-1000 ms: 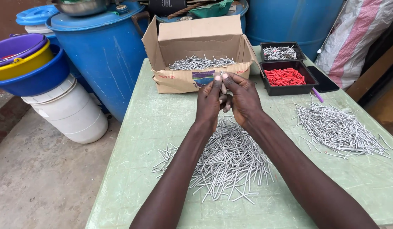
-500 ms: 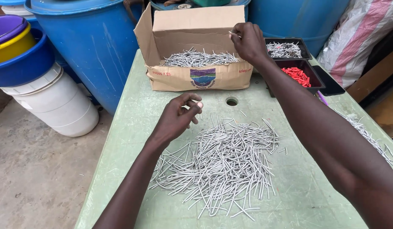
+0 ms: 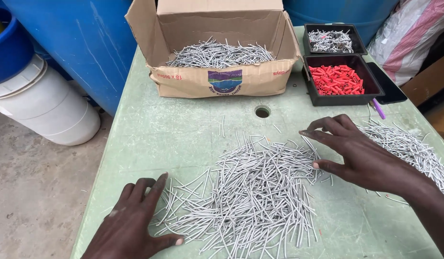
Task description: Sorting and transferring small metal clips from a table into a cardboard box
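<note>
Thin grey metal pins (image 3: 251, 192), loosely heaped

Pale green table on a bare concrete floor, in even daylight.

The table (image 3: 193, 139) has a scuffed, speckled top with a small round hole (image 3: 262, 111) near its middle. Left of it lies the grey concrete floor (image 3: 35, 192), stained and rough. A white bucket (image 3: 49, 108) stands there, with a blue tub (image 3: 8, 52) above it and a large blue barrel (image 3: 87, 43) at the table's far left corner. A striped sack (image 3: 414, 33) leans at the far right, beside a brown board (image 3: 430, 79).
</note>
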